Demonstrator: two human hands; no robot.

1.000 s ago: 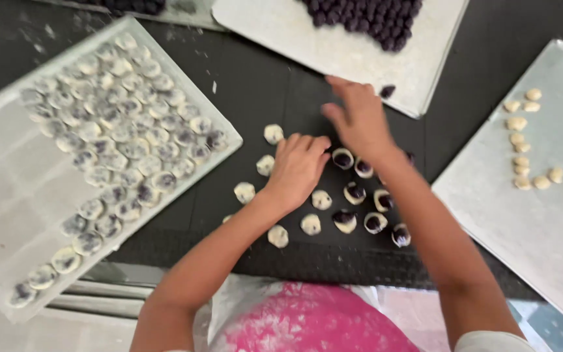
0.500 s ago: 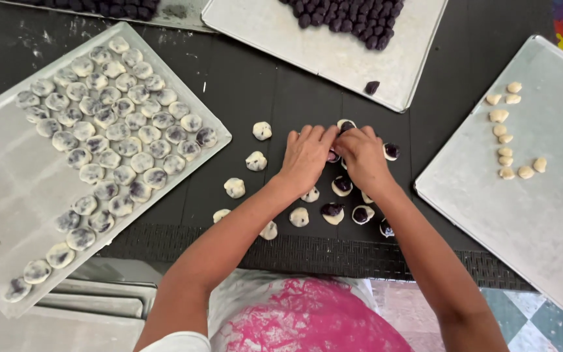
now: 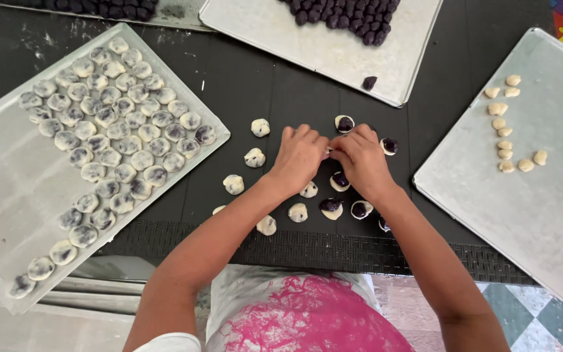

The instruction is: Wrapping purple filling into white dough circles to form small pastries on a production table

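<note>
I pinch one dough piece (image 3: pixel 329 151) between my left hand (image 3: pixel 300 156) and right hand (image 3: pixel 358 158), sealing it above the worktop (image 3: pixel 255 78).

**Right hand comes back to meet the left**

One second ago the right hand (image 3: pixel 360 160) was stretched out toward the far tray (image 3: pixel 333 55), apart from the left hand (image 3: pixel 300 156). Then it drew back over the open dough cups (image 3: pixel 340 180) with dark filling. Now both hands are together, fingertips touching, and they pinch something small between them; it is too hidden to tell what.
</note>
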